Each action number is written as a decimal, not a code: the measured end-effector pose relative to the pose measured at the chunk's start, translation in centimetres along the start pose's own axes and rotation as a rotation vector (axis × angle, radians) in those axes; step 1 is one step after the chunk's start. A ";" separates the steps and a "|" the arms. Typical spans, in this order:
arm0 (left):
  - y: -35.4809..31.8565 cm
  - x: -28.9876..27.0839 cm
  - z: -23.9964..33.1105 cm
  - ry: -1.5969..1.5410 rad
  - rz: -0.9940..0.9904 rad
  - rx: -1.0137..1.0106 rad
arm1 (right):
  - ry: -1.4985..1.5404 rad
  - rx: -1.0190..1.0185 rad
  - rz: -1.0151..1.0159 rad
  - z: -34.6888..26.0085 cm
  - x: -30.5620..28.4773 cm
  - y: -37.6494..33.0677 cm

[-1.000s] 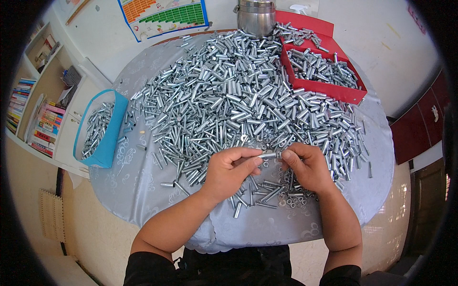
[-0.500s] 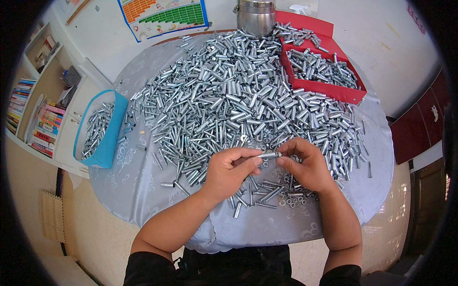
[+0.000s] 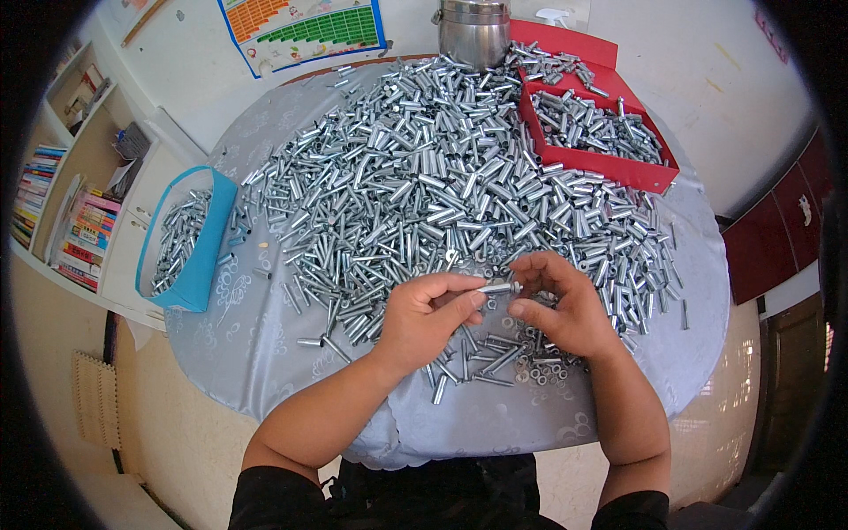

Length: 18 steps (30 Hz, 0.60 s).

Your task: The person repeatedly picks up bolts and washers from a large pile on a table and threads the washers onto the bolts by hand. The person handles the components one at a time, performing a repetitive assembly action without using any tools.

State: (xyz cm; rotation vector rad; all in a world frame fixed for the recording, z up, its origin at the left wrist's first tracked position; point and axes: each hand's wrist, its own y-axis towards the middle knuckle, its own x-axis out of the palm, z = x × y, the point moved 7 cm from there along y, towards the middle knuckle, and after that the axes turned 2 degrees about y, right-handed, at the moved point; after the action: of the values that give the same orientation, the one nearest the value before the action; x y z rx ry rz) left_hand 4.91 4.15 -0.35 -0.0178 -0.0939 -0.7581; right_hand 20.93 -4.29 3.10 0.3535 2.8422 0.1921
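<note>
A silver expansion bolt [image 3: 498, 289] lies level in front of me, pinched at its left end by the thumb and fingers of my left hand [image 3: 430, 314]. Close to its right end is my right hand [image 3: 565, 305], thumb and index finger spread apart around that end. Whether another fingertip touches the bolt I cannot tell. Below the hands are loose bolts [image 3: 501, 359] and small washers and nuts [image 3: 541, 371]. A large heap of metal sleeves and bolts [image 3: 397, 190] spreads out beyond my hands.
A red box [image 3: 609, 177] with assembled bolts stands at the far right, its lid laid back behind. A blue bin [image 3: 205, 256] with more bolts is at the left. A steel pot [image 3: 474, 35] stands at the back on the grey tablecloth [image 3: 291, 380].
The thumb and index finger of my right hand have parted from the bolt's right end. My left hand keeps the bolt in the same place.
</note>
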 end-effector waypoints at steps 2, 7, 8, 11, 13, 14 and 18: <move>0.0 0.0 0.0 0.009 -0.002 0.002 | -0.102 -0.029 -0.021 -0.1 -0.1 0.0; 0.0 0.1 0.1 0.000 0.007 -0.001 | 0.123 0.121 0.013 1.2 -0.1 0.1; 0.0 0.1 0.1 0.005 0.007 -0.001 | 0.221 0.048 0.066 0.6 0.0 0.2; 0.0 0.0 0.0 0.020 0.007 -0.005 | -0.027 0.084 -0.031 0.9 -0.2 0.2; 0.0 0.0 0.1 0.028 0.003 -0.012 | 0.014 0.166 -0.073 1.7 -0.4 0.2; 0.0 0.0 0.1 0.021 0.000 -0.010 | 0.035 0.207 -0.094 2.1 -0.4 0.1; 0.0 0.1 0.1 0.005 -0.005 -0.007 | 0.144 0.049 0.043 0.8 0.0 0.2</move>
State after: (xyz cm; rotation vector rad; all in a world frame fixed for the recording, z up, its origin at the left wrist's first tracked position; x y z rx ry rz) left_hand 4.99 4.10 -0.29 -0.0220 -0.0869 -0.7630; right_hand 21.19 -4.03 2.37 0.4271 2.9873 0.1631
